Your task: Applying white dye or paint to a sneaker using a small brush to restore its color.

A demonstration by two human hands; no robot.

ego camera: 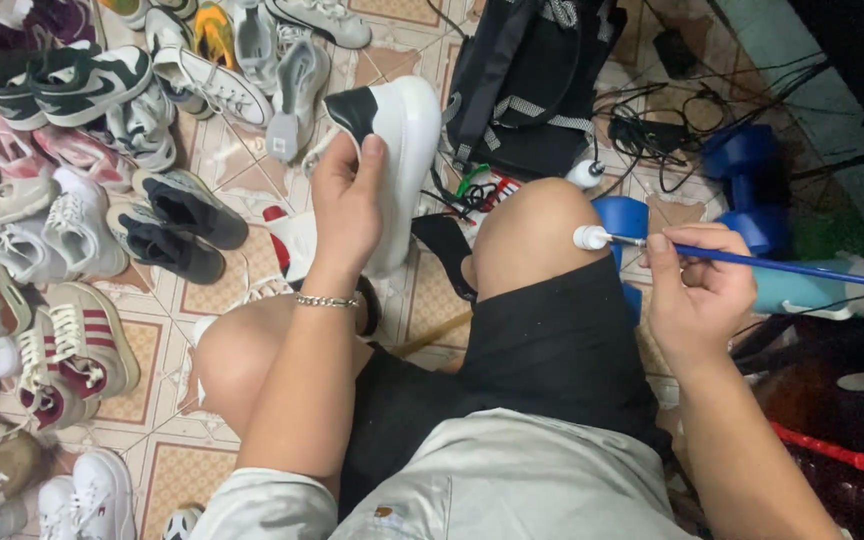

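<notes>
Left hand: my left hand (347, 205) is wrapped around the heel end of a white shoe (397, 150) with a black heel patch, thumb on the back, fingers curled out of sight behind it. The shoe is held upright off the floor, at about 12 o'clock from my left knee.

Right hand: my right hand (697, 285) is pinched shut on a blue brush handle (782, 265), thumb and forefinger near the front. Its round white tip (589, 238) sits just beside my right knee (527, 235), pointing to 9 o'clock.

Shoe and brush: well apart, with my knee between them.

Smear risk: the wet-looking tip is so near my bare knee and black shorts (542, 345) that a small twitch could, I judge, mark skin or cloth instead of the shoe.

Drop risk: I grip the shoe by one end only; pressing the brush on the far end could twist it out of my left hand.

Long handle: the handle runs far out to 3 o'clock, over a blue dumbbell (747, 165) and a tangle of cables (652, 125). Swinging it could snag there.

Floor clutter: pairs of shoes (82, 230) crowd the tiled floor (202, 150) from 9 to 12 o'clock, so a dropped shoe or a drip would likely land on one of them.

Backpack: a black backpack (527, 80) lies at 12 o'clock, close behind the held shoe, within reach of a splash.
</notes>
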